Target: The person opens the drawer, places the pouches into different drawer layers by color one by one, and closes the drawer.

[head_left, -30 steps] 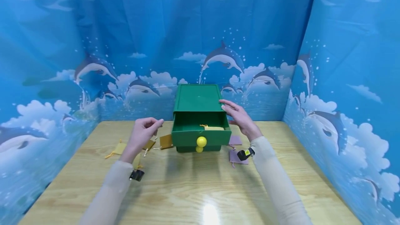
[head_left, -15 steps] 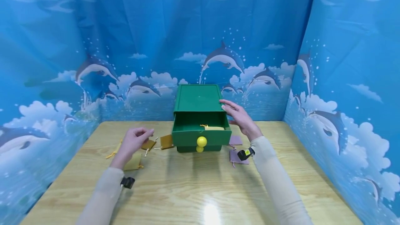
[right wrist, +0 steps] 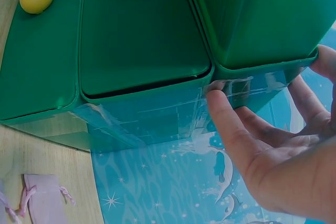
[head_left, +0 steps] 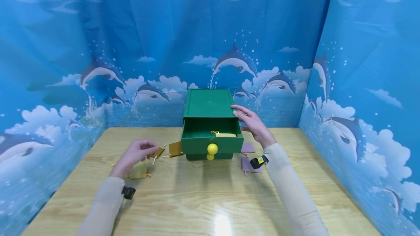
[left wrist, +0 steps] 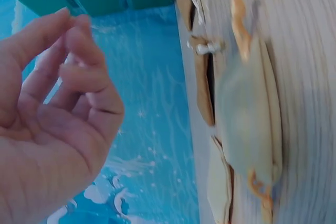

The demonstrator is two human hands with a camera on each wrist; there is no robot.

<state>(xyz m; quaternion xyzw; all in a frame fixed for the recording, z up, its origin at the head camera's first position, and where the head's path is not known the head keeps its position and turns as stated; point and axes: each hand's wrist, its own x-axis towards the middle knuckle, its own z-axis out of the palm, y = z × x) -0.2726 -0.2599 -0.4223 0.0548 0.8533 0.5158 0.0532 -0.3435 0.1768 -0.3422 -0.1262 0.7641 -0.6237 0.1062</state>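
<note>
My left hand (head_left: pixel 136 154) hovers over the left side of the table, fingers loosely curled. In the left wrist view its thumb and index tips come close together, with nothing visible between them. Nearest to it are a brown drawstring pouch (head_left: pixel 159 152) and a yellow drawstring pouch (head_left: pixel 140 170). A second brown pouch (head_left: pixel 175 149) lies by the green drawer box (head_left: pixel 209 103). Its top drawer (head_left: pixel 197 145) is pulled out, with a pale yellow pouch (head_left: pixel 225 134) inside. My right hand (head_left: pixel 254 125) rests against the box's right side, fingers extended, fingertips (right wrist: pixel 216 100) touching the wall.
Two purple pouches (head_left: pixel 248 147) lie right of the box, one partly behind the right wrist camera (head_left: pixel 258 161). Yellow round knobs (head_left: pixel 212 149) stick out from the drawers. Another yellow pouch (left wrist: pixel 219 182) lies mostly hidden behind the left hand. A blue dolphin curtain (head_left: pixel 157 46) surrounds the table.
My left hand has moved left and down, away from the open drawer to beside the brown and yellow pouches. The right hand and the drawer have stayed in place.
</note>
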